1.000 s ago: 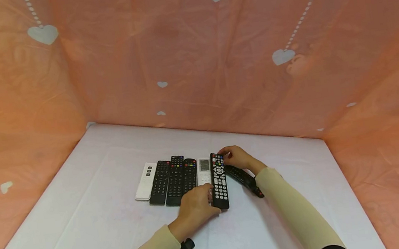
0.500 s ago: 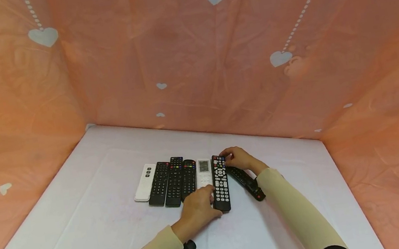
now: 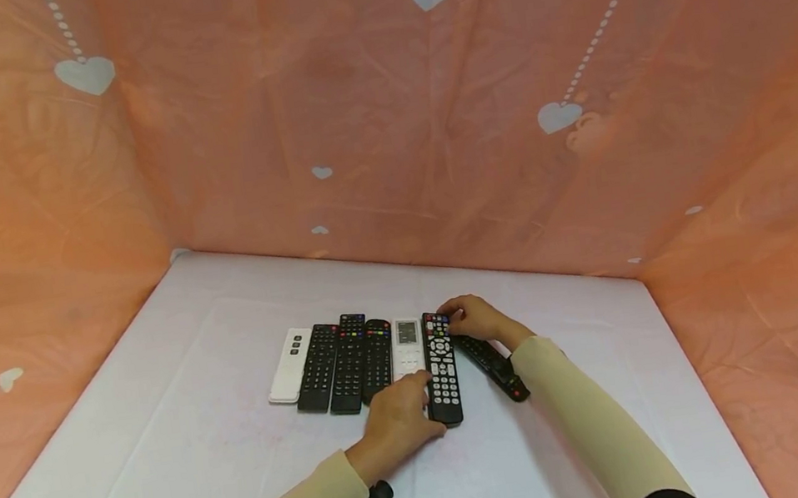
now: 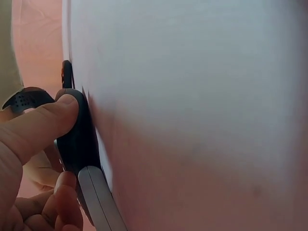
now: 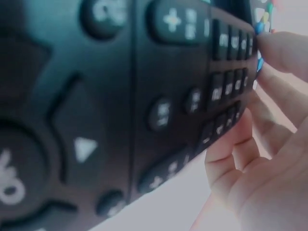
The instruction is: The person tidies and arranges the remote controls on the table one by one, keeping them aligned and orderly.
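A black remote control (image 3: 442, 368) with white buttons lies upright at the right end of a row of remotes. My left hand (image 3: 395, 414) holds its near end; in the left wrist view the thumb (image 4: 67, 108) presses on the black end while curled fingers sit beside the white remote (image 4: 102, 199). At the far end, my right hand (image 3: 480, 318) grips the top right corner with bent fingers. Below that wrist, another black remote (image 3: 492, 365) lies slanted, filling much of the right wrist view.
Left of the gripped remote, the row has a white remote with a screen (image 3: 406, 336), several black remotes (image 3: 347, 369) and a plain white remote (image 3: 292, 366). They rest on a white-covered table (image 3: 168, 448), with orange cloth (image 3: 350, 104) hung round it.
The white-buttoned remote has shifted slightly toward me and right in the head view, level with the row, with both hands at its ends. The camera view also moved slightly.
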Available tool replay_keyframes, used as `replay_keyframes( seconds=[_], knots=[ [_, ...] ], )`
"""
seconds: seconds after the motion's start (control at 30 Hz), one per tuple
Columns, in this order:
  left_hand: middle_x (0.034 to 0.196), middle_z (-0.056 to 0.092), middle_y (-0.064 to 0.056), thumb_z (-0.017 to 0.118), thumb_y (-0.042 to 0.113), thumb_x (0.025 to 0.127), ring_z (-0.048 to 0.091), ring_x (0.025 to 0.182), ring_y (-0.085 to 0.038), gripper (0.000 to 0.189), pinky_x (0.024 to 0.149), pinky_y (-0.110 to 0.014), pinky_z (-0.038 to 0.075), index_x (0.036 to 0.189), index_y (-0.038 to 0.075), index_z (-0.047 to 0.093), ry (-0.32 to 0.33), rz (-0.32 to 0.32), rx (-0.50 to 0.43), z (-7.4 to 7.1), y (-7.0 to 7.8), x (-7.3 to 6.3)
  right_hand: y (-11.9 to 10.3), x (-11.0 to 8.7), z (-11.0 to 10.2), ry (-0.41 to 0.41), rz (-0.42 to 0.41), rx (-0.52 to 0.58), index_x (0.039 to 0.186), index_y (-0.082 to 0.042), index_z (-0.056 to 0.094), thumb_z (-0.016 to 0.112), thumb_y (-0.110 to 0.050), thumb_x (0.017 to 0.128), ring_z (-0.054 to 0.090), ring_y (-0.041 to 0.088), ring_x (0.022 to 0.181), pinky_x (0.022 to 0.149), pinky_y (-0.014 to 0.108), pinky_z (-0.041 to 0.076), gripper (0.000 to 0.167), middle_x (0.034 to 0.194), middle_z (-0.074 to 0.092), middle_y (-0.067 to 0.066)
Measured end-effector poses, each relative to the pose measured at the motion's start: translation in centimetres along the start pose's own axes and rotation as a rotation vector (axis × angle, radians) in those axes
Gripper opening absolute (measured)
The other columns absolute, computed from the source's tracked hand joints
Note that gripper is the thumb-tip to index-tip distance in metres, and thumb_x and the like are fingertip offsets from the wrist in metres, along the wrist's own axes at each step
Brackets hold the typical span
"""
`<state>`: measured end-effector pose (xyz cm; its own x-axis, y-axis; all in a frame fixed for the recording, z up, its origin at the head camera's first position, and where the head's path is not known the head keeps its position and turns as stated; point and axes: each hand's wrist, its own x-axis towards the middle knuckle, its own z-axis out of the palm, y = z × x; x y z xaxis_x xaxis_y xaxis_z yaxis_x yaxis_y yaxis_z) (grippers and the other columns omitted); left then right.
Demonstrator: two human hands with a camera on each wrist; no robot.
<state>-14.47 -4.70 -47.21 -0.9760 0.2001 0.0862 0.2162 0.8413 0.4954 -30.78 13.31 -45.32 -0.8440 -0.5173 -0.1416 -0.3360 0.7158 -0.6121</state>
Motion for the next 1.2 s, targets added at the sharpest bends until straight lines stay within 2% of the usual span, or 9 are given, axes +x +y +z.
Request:
replay_keyframes(
  seconds=[0.2,0.4,0.57,0.7,0.8,0.9,1.07,1.2],
  knots=[
    [0.088,0.065,0.003,0.09,0.038,0.057,0.062,0.081,-0.012,0.076,0.071,-0.034,0.052,0.121,0.009,0.061,-0.02,0.031,0.068,0.1,0.2,0.2,0.0,-0.3,0.0,-0.004,-0.004,-0.018,0.125,-0.003,0.062,0.064,-0.011,0.086,0.059,0.022,0.089,0.078,0.037,0.05,0.04,0.112,0.063,0.016],
    [0.096,0.068,-0.001,0.09,0.038,0.058,0.065,0.088,-0.015,0.076,0.074,-0.036,0.053,0.121,0.008,0.062,-0.047,0.036,0.065,0.0,0.5,0.4,0.0,-0.7,-0.3,0.004,0.014,-0.03,0.126,-0.003,0.061,0.065,-0.013,0.087,0.059,0.024,0.092,0.08,0.038,0.05,0.04,0.113,0.062,0.017],
    [0.094,0.067,0.0,0.085,0.043,0.063,0.063,0.083,-0.014,0.07,0.07,-0.034,0.051,0.121,0.008,0.063,-0.063,0.069,0.04,-1.2,0.6,1.1,0.3,-1.8,-0.8,0.08,0.013,0.007,0.126,-0.004,0.06,0.062,-0.016,0.09,0.06,0.03,0.098,0.082,0.042,0.052,0.038,0.118,0.061,0.02],
    [0.102,0.067,-0.002,0.08,0.044,0.071,0.062,0.092,-0.016,0.063,0.075,-0.034,0.052,0.121,0.01,0.063,-0.083,0.164,0.009,-2.9,0.5,3.1,1.1,-3.7,-1.1,0.175,0.007,-0.002,0.12,-0.003,0.063,0.064,-0.016,0.088,0.064,0.03,0.093,0.08,0.042,0.054,0.035,0.113,0.065,0.019],
    [0.112,0.066,-0.004,0.078,0.042,0.075,0.059,0.102,-0.019,0.059,0.084,-0.036,0.051,0.123,0.011,0.063,-0.12,0.255,-0.001,-4.0,0.3,5.1,1.8,-5.5,-1.2,0.227,0.023,-0.019,0.115,-0.003,0.064,0.066,-0.016,0.085,0.066,0.028,0.088,0.08,0.041,0.054,0.033,0.109,0.067,0.018],
    [0.115,0.064,-0.004,0.077,0.041,0.078,0.055,0.104,-0.02,0.057,0.087,-0.039,0.049,0.125,0.012,0.062,-0.177,0.326,-0.002,-4.4,0.2,7.4,2.3,-7.5,-1.3,0.253,0.065,-0.016,0.113,-0.004,0.065,0.068,-0.017,0.083,0.066,0.026,0.087,0.078,0.04,0.054,0.033,0.108,0.068,0.017],
    [0.116,0.063,0.001,0.076,0.042,0.079,0.052,0.105,-0.018,0.053,0.093,-0.043,0.043,0.124,0.019,0.063,-0.219,0.39,0.043,-3.7,0.3,10.7,2.8,-10.1,-1.0,0.274,0.136,-0.019,0.113,-0.005,0.065,0.071,-0.021,0.08,0.065,0.024,0.085,0.076,0.038,0.053,0.037,0.106,0.068,0.016],
    [0.118,0.062,0.004,0.076,0.045,0.078,0.051,0.107,-0.018,0.053,0.096,-0.043,0.038,0.125,0.024,0.063,-0.245,0.376,0.08,-2.5,0.8,12.5,3.0,-11.8,-0.4,0.276,0.199,-0.041,0.114,-0.007,0.064,0.075,-0.024,0.077,0.064,0.024,0.086,0.076,0.039,0.051,0.042,0.106,0.066,0.014]
  ],
)
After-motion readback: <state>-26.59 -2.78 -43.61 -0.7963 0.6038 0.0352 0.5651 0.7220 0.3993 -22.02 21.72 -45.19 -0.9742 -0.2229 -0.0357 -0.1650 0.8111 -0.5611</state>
